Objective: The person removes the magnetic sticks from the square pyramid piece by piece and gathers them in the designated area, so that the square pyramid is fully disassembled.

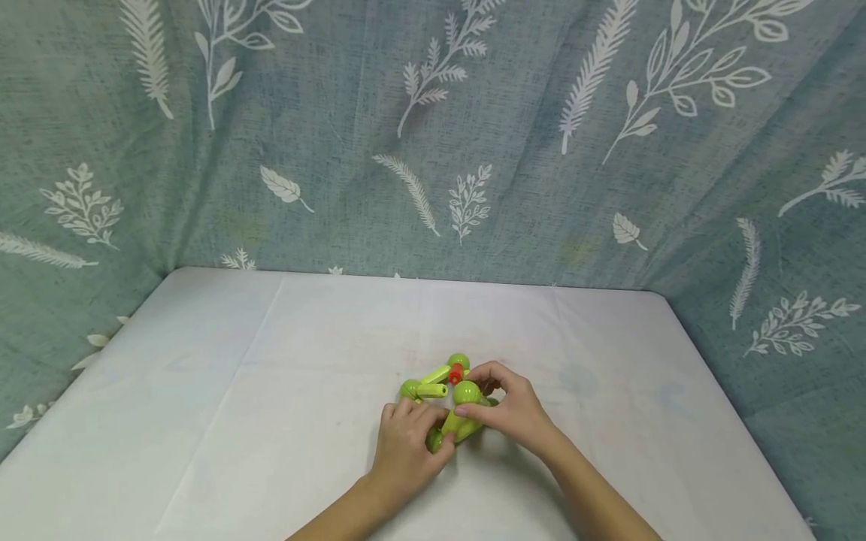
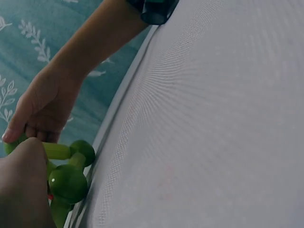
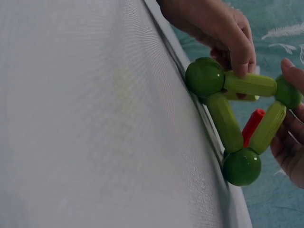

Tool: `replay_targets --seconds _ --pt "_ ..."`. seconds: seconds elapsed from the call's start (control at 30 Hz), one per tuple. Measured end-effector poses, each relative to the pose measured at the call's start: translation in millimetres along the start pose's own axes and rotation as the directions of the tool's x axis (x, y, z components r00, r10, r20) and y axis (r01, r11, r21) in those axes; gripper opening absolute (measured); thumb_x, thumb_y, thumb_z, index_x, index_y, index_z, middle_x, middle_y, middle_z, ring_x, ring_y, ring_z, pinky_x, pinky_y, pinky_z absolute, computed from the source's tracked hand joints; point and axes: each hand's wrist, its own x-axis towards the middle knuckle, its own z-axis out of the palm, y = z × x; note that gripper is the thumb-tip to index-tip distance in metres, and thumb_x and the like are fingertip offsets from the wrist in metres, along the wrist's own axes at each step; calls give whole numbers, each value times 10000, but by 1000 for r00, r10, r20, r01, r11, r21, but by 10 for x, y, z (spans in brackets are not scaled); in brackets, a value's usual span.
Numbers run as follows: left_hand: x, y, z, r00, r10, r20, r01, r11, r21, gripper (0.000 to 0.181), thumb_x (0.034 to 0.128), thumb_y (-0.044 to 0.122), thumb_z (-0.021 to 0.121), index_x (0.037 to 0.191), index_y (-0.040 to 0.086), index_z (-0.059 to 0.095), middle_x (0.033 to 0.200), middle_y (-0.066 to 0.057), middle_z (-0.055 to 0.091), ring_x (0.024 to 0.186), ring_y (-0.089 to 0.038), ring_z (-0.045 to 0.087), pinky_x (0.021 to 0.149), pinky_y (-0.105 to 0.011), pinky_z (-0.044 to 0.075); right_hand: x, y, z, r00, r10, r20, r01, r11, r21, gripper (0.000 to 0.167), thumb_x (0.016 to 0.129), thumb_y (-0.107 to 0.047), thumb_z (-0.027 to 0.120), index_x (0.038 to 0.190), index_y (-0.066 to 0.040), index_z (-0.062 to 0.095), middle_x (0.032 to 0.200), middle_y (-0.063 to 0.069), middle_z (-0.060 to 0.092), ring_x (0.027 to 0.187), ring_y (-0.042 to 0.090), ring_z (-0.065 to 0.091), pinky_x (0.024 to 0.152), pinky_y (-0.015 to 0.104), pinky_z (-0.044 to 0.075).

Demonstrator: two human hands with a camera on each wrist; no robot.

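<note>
A ball-and-stick construction toy of green balls and yellow-green rods stands on the table between both hands. My left hand point(image 1: 406, 443) pinches a yellow-green rod point(image 3: 251, 84) beside a lower ball point(image 3: 204, 77). With thumb and fingers, my right hand point(image 1: 519, 412) holds the top ball point(image 1: 466, 392) at that rod's other end. In the right wrist view, two more rods run to another ball point(image 3: 242, 166), making a triangle. A red rod point(image 1: 456, 373) sits behind, near a far ball point(image 1: 458, 361). Fingers hide some of the joints.
The white-covered table point(image 1: 304, 361) extends around the toy on all sides. A blue-green curtain point(image 1: 325, 150) with white leaf patterns hangs behind the table and along its sides. Part of a dark device point(image 2: 156, 12) shows on the right forearm.
</note>
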Motion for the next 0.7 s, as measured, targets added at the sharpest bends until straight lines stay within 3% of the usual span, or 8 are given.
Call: replay_targets --seconds 0.13,0.27,0.37,0.47,0.57,0.7 --pt "-18 -35 19 1000 5 -11 -6 1000 -17 290 652 274 829 840 146 649 800 96 653 704 -57 410 665 -238 274 7 5 9 1000 9 8 -9 1000 21 341 721 -185 829 992 -129 630 902 -26 625 807 110 544 754 345 488" --pt "-37 -74 41 1000 -13 18 14 997 -78 313 659 262 840 864 130 644 830 89 655 719 -46 432 653 -186 338 5 43 20 999 -23 24 22 999 49 313 750 -166 806 1013 -121 642 899 -7 635 808 109 537 741 307 479" --pt "-45 -89 42 996 -64 66 73 987 -144 273 703 194 822 898 103 653 851 67 650 758 -45 489 662 -172 424 3 72 22 996 -81 34 79 996 42 294 786 -123 765 1054 -101 645 916 13 643 809 100 528 727 281 476" --pt "-44 -81 22 982 -134 131 160 964 -215 241 737 144 798 926 88 660 856 63 631 778 -42 511 666 -187 460 1 86 30 992 -117 43 116 993 13 286 817 -109 723 1087 -78 634 931 24 636 793 81 492 700 237 453" --pt "-30 -60 -4 965 -182 188 228 938 -262 227 764 140 773 957 90 664 858 75 612 762 -40 489 645 -194 449 3 89 32 994 -92 55 91 996 17 285 843 -125 695 1109 -58 620 933 41 614 735 70 453 637 195 423" --pt "-15 -44 -22 958 -197 206 251 926 -282 261 783 155 750 1017 73 670 862 70 608 740 -45 472 620 -184 433 24 101 6 999 8 41 -12 996 94 251 894 -139 643 1130 -61 604 1003 70 609 719 81 494 620 189 446"
